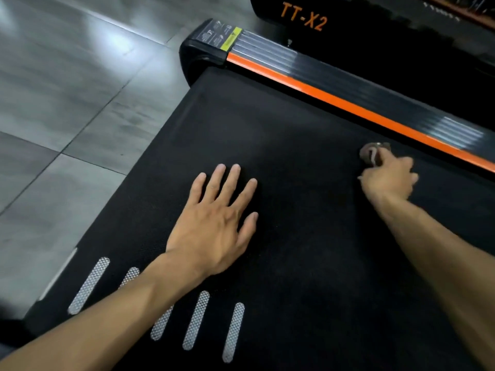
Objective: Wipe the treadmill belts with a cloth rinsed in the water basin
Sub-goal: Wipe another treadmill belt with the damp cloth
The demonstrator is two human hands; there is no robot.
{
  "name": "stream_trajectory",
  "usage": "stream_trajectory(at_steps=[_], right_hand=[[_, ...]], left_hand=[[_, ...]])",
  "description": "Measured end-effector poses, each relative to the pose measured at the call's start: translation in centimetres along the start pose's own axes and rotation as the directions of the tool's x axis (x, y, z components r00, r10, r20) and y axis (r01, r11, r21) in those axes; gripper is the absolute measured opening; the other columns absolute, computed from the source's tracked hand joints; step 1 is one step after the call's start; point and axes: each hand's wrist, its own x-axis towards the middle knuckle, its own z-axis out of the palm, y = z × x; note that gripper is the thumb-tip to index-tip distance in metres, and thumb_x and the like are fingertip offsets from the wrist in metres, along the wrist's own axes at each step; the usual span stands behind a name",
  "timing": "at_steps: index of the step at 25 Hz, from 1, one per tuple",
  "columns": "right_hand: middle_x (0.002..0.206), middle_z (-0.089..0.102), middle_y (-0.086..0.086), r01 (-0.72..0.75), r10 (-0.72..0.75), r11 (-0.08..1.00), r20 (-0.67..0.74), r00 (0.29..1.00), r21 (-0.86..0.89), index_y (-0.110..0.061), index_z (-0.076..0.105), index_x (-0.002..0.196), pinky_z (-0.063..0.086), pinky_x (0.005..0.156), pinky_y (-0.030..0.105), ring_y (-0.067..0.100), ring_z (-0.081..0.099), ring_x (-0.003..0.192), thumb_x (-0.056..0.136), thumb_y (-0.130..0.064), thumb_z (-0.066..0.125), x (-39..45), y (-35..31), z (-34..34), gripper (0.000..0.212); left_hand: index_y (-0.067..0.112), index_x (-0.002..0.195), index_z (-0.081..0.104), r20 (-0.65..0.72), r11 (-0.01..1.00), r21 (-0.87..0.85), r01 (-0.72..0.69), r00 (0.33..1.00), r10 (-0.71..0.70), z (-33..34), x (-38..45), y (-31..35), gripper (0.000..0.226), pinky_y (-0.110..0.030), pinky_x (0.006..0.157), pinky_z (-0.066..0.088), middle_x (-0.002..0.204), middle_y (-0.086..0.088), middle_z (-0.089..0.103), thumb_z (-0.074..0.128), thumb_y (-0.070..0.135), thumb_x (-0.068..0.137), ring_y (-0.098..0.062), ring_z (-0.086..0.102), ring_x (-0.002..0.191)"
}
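Note:
A black treadmill belt (pixel 294 135) fills most of the view, with several silver patterned stripes (pixel 197 319) near its front. My left hand (pixel 214 226) lies flat on the belt, fingers straight and spread. My right hand (pixel 388 178) grips a small bunched brownish cloth (pixel 371 153) and holds it against the belt close to the orange side rail (pixel 348 105). Motion blur softens the right hand and the cloth. No water basin is in view.
A grey ribbed footrail with a warning label (pixel 222 36) runs along the belt's far side. Beyond it stands another black treadmill marked TT-X2 (pixel 304 18). Grey floor tiles (pixel 80 89) spread to the left of the belt.

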Motion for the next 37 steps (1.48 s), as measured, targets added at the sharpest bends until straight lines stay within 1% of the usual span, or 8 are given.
stream_trajectory(at_steps=[5,11,15,17,25,31,33,37], right_hand=[[0.132,0.042,0.008,0.382,-0.384,0.916,-0.007,0.923,0.119,-0.034,0.052,0.137,0.041,0.094,0.040,0.036,0.044,0.108,0.090,-0.011,0.054,-5.3,-7.6,2.5,0.053],[0.132,0.050,0.008,0.934,-0.939,0.340,0.100,0.329,0.112,-0.026,0.051,0.141,0.048,0.084,0.043,0.033,0.047,0.093,0.087,-0.005,0.054,-6.5,-4.8,1.0,0.059],[0.133,0.047,0.012,0.516,-0.515,0.852,0.029,0.857,-0.090,-0.026,0.053,0.134,0.044,0.092,0.049,0.043,0.046,0.104,0.089,-0.012,0.055,2.0,-2.8,0.9,0.047],[0.134,0.041,0.013,0.189,-0.187,0.981,0.051,0.981,-0.047,-0.023,0.053,0.124,0.038,0.098,0.049,0.041,0.042,0.115,0.092,-0.019,0.056,2.9,-5.3,1.2,0.033],[0.136,0.039,0.004,0.514,-0.526,0.849,0.099,0.845,0.124,-0.036,0.043,0.143,0.035,0.098,0.041,0.034,0.042,0.113,0.086,-0.011,0.050,-4.0,-11.8,3.0,0.063],[0.135,0.049,0.003,0.892,-0.947,0.320,0.118,0.298,0.319,-0.030,0.051,0.142,0.042,0.089,0.041,0.031,0.048,0.099,0.086,-0.007,0.047,-10.1,-7.2,2.7,0.060],[0.130,0.054,0.006,0.916,-0.928,0.373,0.074,0.366,0.146,-0.028,0.055,0.138,0.047,0.083,0.045,0.037,0.053,0.094,0.082,-0.009,0.043,-7.0,-4.1,2.5,0.060],[0.141,0.043,0.002,0.409,-0.416,0.908,0.090,0.905,0.088,-0.032,0.045,0.145,0.039,0.098,0.041,0.034,0.043,0.109,0.093,-0.009,0.048,-3.6,-2.2,0.9,0.056]], left_hand=[[0.029,0.156,0.013,-0.025,1.000,0.025,0.014,1.000,-0.013,0.2,-0.2,0.2,0.067,-0.048,0.120,0.004,0.163,-0.007,0.006,0.007,0.061,0.097,-0.026,-0.001,0.151],[0.028,0.155,0.016,0.001,0.997,0.073,0.018,1.000,-0.018,0.0,-0.2,0.4,0.066,-0.048,0.119,0.009,0.162,-0.007,0.010,0.010,0.060,0.098,-0.025,0.001,0.151],[0.028,0.155,0.017,-0.003,0.995,0.091,0.034,0.999,-0.034,0.0,0.0,0.6,0.064,-0.047,0.118,0.008,0.162,-0.006,0.012,0.013,0.060,0.099,-0.025,0.004,0.151],[0.028,0.155,0.015,0.005,0.995,0.093,0.038,0.999,-0.039,0.1,-0.1,0.7,0.064,-0.046,0.118,0.005,0.162,-0.005,0.008,0.012,0.060,0.099,-0.024,0.001,0.151],[0.033,0.155,0.003,-0.014,0.999,0.033,0.044,0.999,-0.043,0.0,-0.1,0.5,0.065,-0.042,0.120,-0.004,0.163,0.000,-0.005,0.006,0.062,0.096,-0.019,-0.013,0.150],[0.018,0.151,0.029,-0.088,0.991,-0.134,0.017,0.996,-0.029,-0.5,-0.1,0.1,0.061,-0.046,0.121,0.014,0.156,-0.009,0.029,0.026,0.047,0.098,-0.025,0.019,0.147],[0.014,0.149,0.032,-0.126,0.986,-0.167,0.018,0.991,-0.040,-0.4,0.0,-0.1,0.059,-0.046,0.120,0.019,0.149,-0.010,0.036,0.031,0.043,0.098,-0.025,0.028,0.142],[0.012,0.150,0.031,-0.148,0.983,-0.179,0.035,0.987,-0.062,-0.2,-0.1,-0.1,0.062,-0.044,0.121,0.017,0.151,-0.008,0.037,0.032,0.044,0.097,-0.023,0.027,0.143]])
